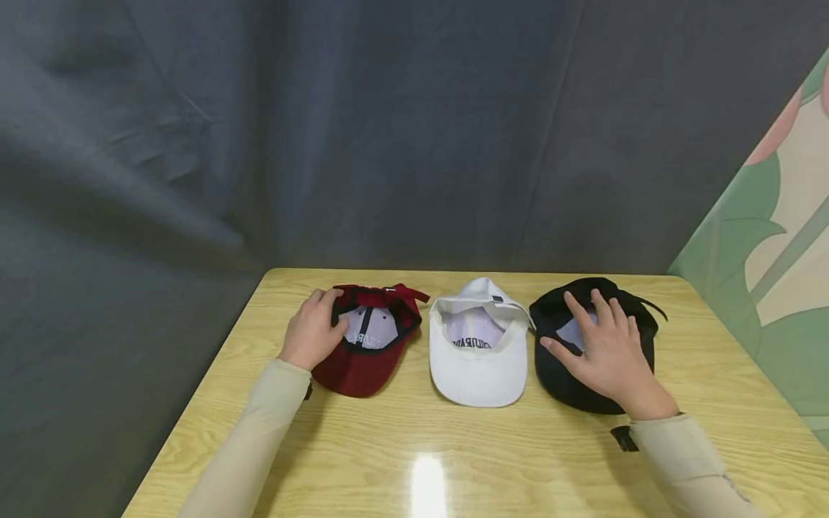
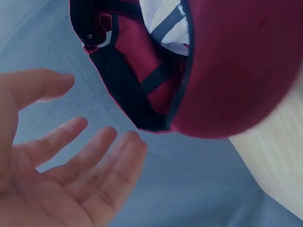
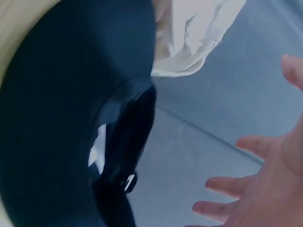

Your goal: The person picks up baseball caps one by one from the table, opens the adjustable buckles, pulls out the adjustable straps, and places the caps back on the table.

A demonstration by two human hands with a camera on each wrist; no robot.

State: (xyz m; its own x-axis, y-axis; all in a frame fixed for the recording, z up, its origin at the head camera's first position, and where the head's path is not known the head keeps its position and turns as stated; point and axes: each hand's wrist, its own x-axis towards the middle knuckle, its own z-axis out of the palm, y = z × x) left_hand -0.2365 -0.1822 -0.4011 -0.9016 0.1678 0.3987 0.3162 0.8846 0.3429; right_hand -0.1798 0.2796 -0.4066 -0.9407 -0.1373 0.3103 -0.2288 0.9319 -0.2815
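Note:
Three baseball caps lie in a row on the table, opening up and brims toward me. A dark red cap [image 1: 363, 374] is on the left, a white cap [image 1: 479, 378] in the middle, a black cap [image 1: 570, 385] on the right. My left hand [image 1: 314, 331] is at the red cap's left side; in the left wrist view its loosely bent fingers stand apart from the red cap [image 2: 227, 71]. Over the black cap hovers my right hand [image 1: 609, 352], fingers spread. The right wrist view shows a gap between those fingers and the black cap [image 3: 52, 118].
The wooden table [image 1: 363, 453] has a bright light reflection near its front. Dark grey cloth [image 1: 414, 144] hangs behind and to the left. A floral-patterned surface [image 1: 777, 288] borders the right side. The white and black caps sit close together.

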